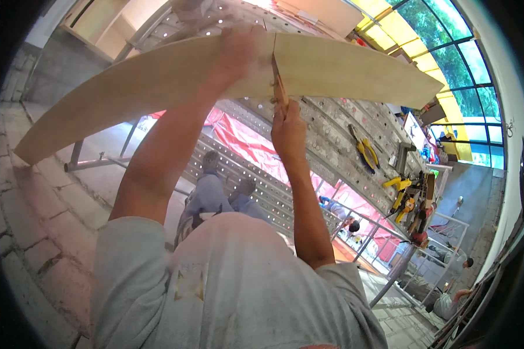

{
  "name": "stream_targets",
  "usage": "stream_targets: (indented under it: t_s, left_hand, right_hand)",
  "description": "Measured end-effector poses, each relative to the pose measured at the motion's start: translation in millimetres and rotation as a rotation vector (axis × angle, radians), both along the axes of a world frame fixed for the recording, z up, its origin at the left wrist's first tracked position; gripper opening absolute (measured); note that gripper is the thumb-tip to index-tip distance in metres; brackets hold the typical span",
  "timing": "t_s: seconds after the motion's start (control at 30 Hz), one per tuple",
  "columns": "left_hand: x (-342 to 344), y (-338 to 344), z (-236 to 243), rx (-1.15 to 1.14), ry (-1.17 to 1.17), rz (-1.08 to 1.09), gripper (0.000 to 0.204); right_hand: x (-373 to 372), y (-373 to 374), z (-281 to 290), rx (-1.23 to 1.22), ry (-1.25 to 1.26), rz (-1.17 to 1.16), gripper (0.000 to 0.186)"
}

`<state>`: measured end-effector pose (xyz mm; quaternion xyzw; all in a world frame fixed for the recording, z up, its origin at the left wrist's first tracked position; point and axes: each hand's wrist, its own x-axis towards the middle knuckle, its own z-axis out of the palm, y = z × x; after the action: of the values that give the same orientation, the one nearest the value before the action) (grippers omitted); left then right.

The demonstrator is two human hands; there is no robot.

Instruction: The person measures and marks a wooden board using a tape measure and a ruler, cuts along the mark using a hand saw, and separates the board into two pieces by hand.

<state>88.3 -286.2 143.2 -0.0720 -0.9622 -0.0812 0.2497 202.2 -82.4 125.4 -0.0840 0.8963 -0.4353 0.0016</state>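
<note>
Pale board (pixel 355 70), long and curved in our wide view, stretches across us from the lower left to the upper right, in front of our body and beyond our knees. We judge the step in hand to be sawing across it: what looks like a handsaw (pixel 280 88) meets its near edge, and a thin dark line runs on from the blade to the far edge. How deep that cut goes, we cannot tell.

Our right hand (pixel 289 131) is closed around the saw's handle, just below the near edge of the board. Our left hand (pixel 243 51) is on the board's upper face, near its far edge and just left of the cut line; it is blurred, so we cannot tell how far its fingers are spread or whether they curl over the edge.

The next move, as we see it, calls for firm, level pressure from the left hand, kept clear of the blade, and straight strokes from the right. The longer left portion reaches past our left forearm, so it could sag and pinch the blade. Beyond the right hand, pliers (pixel 364 152) lie on a perforated metal platform (pixel 323 125).
</note>
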Motion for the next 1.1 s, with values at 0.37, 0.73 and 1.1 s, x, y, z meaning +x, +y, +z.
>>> stream_targets:
  t_s: [0.37, 0.73, 1.1]
  left_hand:
    - [5, 11, 12, 0.060, -0.145, 0.010, 0.054]
    - [2, 1, 10, 0.074, -0.039, 0.016, 0.065]
    - [19, 2, 0, 0.065, 0.028, 0.053, 0.045]
  right_hand:
    - [-27, -8, -14, -0.022, -0.001, -0.051, 0.023]
    - [75, 50, -9, -0.049, -0.131, -0.003, 0.023]
    - [74, 46, 13, 0.203, 0.140, 0.172, 0.025]
